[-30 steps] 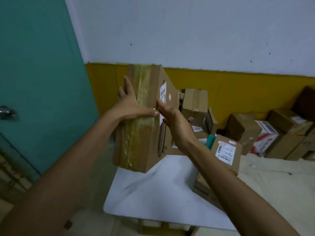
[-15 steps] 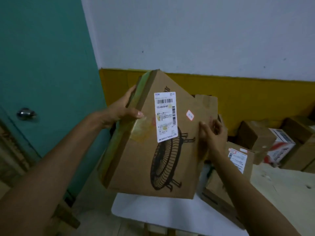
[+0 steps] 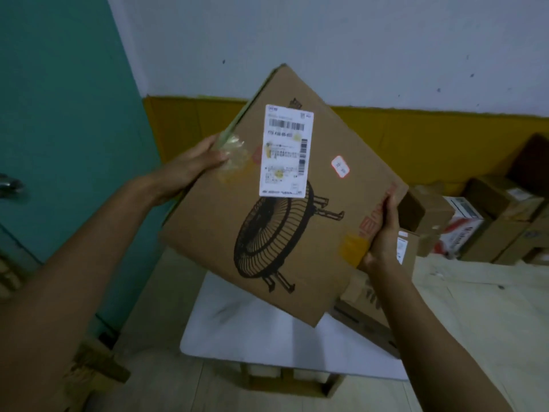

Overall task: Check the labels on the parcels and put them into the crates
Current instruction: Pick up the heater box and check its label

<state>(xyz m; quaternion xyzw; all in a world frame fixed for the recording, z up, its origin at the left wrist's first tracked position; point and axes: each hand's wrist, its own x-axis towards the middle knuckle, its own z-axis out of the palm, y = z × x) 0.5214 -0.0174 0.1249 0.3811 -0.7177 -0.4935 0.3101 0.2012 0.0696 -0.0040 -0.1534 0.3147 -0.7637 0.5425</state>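
Because the label (image 3: 286, 151) has to be read, the box (image 3: 285, 200) is held up in the air above the white surface (image 3: 261, 331), tilted so its broad printed face turns toward the person's eyes. That white label sits high on the face, barcode uppermost, just above a drawing of a fan; a small red-edged sticker (image 3: 340, 171) lies to its right. The print is too blurred from where I stand to make out.

The left hand (image 3: 193, 166) grips the taped upper-left edge, thumb lying over the face and the fingers hidden behind. The right hand (image 3: 383, 236) clasps the lower-right edge, fingers curled round it. Two grips on opposite edges seem to me the sensible way to steady a wide, flat carton while it is angled like this, and both keep clear of the label.

Behind and to the right, more parcels (image 3: 463, 224) are heaped along the yellow-banded wall (image 3: 430, 132), near the surface but apart from the box. No crate is plainly visible, so I judge the check is under way and the putting away not yet begun.
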